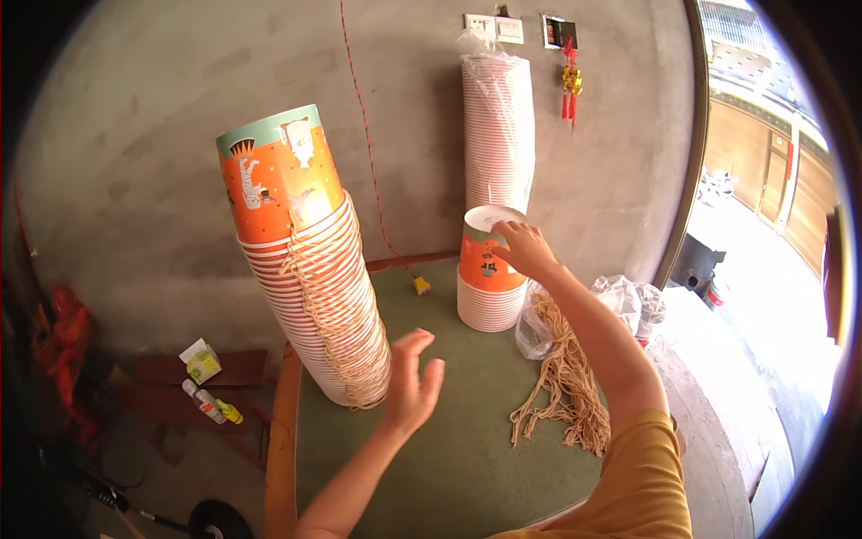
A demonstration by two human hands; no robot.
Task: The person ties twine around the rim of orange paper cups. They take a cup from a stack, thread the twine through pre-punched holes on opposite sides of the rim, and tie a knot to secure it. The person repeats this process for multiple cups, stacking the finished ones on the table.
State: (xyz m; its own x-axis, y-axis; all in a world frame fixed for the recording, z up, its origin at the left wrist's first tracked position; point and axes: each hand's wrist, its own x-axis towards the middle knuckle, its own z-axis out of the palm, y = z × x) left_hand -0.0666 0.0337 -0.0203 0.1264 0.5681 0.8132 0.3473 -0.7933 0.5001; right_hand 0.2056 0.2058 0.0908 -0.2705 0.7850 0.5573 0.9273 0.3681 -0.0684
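Left hand (pixel 413 386), yours: spread wide, thumb apart from the fingers, nothing in it, poised near the foot of the tall stack. Green tabletop (pixel 431 458): bears the goods below. Cord bundle (pixel 567 391), tan: loose beside your right forearm, strands trailing toward you, presumably laid there for easy reach. Tall stack (pixel 296 296), at your left: patterned paper buckets nested upside down; pale strands gather along one side, apparently so the buckets nest without snagging. Right hand (pixel 532 251), yours: half-curled at the top of the short stack, fingers over the upturned base, thumb by its side; whether it grips, you cannot tell. Short stack (pixel 492 301): similar buckets, rims down, likely for a steady foot; no cords visible on it. Wrapped tower (pixel 496 135), behind: many pale rims in clear film, probably kept so against dust, close to the grey wall (pixel 409 135).
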